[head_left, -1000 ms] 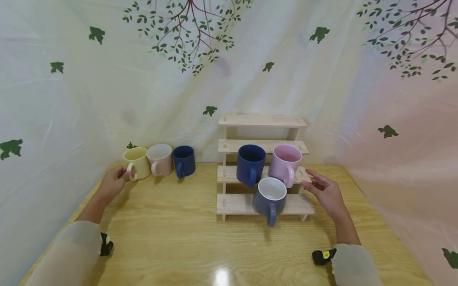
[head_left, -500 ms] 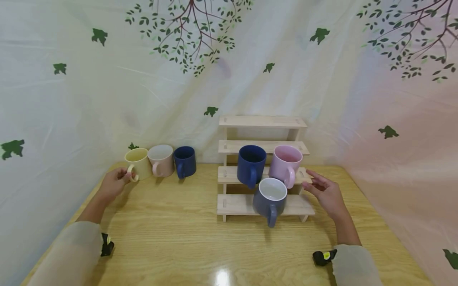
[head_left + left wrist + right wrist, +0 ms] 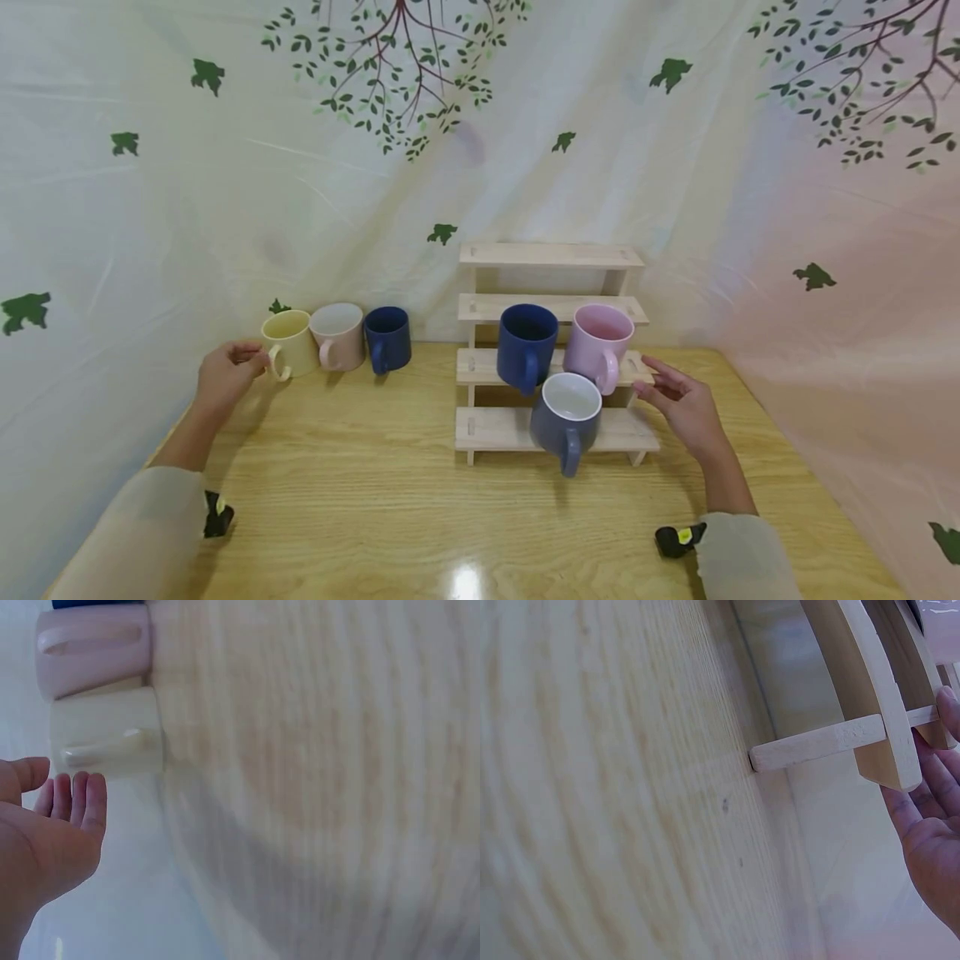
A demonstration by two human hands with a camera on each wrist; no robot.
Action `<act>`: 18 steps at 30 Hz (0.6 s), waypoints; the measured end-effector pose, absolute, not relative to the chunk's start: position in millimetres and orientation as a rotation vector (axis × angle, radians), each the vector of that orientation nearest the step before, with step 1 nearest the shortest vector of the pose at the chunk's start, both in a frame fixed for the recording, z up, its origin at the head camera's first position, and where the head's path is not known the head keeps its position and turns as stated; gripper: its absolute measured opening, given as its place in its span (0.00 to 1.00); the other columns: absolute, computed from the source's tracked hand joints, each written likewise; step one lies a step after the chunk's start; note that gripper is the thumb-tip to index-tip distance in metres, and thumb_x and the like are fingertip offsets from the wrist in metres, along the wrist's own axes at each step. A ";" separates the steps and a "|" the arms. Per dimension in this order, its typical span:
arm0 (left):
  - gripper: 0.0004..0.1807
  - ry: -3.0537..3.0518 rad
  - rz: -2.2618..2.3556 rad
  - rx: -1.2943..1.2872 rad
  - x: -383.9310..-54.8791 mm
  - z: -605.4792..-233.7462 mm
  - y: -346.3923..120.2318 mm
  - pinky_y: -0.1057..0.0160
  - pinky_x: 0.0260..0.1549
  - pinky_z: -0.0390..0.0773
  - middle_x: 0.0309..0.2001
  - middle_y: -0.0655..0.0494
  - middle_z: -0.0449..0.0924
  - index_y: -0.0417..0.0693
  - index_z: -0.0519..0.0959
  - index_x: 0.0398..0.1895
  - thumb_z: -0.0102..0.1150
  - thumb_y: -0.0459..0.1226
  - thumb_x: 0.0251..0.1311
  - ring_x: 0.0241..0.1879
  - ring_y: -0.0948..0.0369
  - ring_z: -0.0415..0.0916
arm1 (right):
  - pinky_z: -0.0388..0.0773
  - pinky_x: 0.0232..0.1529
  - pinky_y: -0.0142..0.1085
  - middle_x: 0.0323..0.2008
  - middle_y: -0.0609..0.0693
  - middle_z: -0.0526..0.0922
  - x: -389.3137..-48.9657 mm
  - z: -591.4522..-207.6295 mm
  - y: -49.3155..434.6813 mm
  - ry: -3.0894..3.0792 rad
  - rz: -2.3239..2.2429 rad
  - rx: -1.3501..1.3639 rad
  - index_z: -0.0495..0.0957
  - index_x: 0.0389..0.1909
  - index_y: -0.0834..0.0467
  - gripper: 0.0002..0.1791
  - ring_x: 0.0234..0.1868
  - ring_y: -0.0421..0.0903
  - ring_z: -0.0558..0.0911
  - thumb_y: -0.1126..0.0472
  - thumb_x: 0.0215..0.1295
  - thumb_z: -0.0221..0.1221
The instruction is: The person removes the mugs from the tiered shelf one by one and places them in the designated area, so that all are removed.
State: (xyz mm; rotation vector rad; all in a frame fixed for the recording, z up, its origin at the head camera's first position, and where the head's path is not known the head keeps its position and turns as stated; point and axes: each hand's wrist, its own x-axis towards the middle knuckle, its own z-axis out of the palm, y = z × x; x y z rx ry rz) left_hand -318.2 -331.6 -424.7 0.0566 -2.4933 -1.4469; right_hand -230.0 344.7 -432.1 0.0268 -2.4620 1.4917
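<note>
Across the pale wood table (image 3: 360, 500), R of centre, a four-step wooden rack (image 3: 491, 427) is standing w/ three mugs aboard. R hand (image 3: 684, 410) is pinching the rack's end, 2nd step up; any jolt there could slide those mugs. L hand (image 3: 228, 372) is hovering relaxed, gripping nothing, fingertips (image 3: 95, 795) just beside the yellow mug (image 3: 298, 350); can't tell if touching. Grey mug (image 3: 553, 429) is sitting on btm step, handle (image 3: 571, 454) poking past front edge, so a brushing sleeve (image 3: 741, 554) could tip it. Pink mug (image 3: 591, 354) and bigger blue mug (image 3: 516, 354) are standing one step above, same risk. Yellow mug is standing upright on table, L end of row, just beside pale-pink mug (image 3: 347, 346); clumsy grab could shove it into that, then small blue mug (image 3: 396, 343).
</note>
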 end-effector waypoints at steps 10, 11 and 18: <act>0.20 -2.424 -1.319 0.212 -315.3 -393.3 -292.2 0.80 0.31 0.73 0.40 0.56 0.80 0.32 0.77 0.57 0.59 0.38 0.70 0.33 0.78 0.70 | 0.78 0.44 0.20 0.45 0.45 0.88 -230.2 -433.1 345.6 -2.467 1.491 0.029 0.72 0.72 0.54 0.33 0.45 0.33 0.81 0.48 0.69 0.66; 0.20 -2.427 -1.311 0.195 -314.6 -391.3 -288.2 0.81 0.32 0.72 0.41 0.55 0.81 0.32 0.77 0.57 0.59 0.38 0.70 0.33 0.77 0.70 | 0.78 0.44 0.20 0.44 0.45 0.88 -230.3 -433.3 345.6 -2.464 1.496 0.031 0.72 0.72 0.54 0.33 0.45 0.33 0.81 0.48 0.69 0.66; 0.19 -2.433 -1.317 -0.007 -309.4 -380.9 -259.1 0.79 0.38 0.73 0.48 0.43 0.81 0.32 0.78 0.57 0.60 0.39 0.72 0.39 0.73 0.72 | 0.79 0.44 0.22 0.43 0.43 0.88 -230.5 -432.9 344.7 -2.448 1.540 0.034 0.72 0.72 0.55 0.34 0.43 0.34 0.83 0.48 0.69 0.66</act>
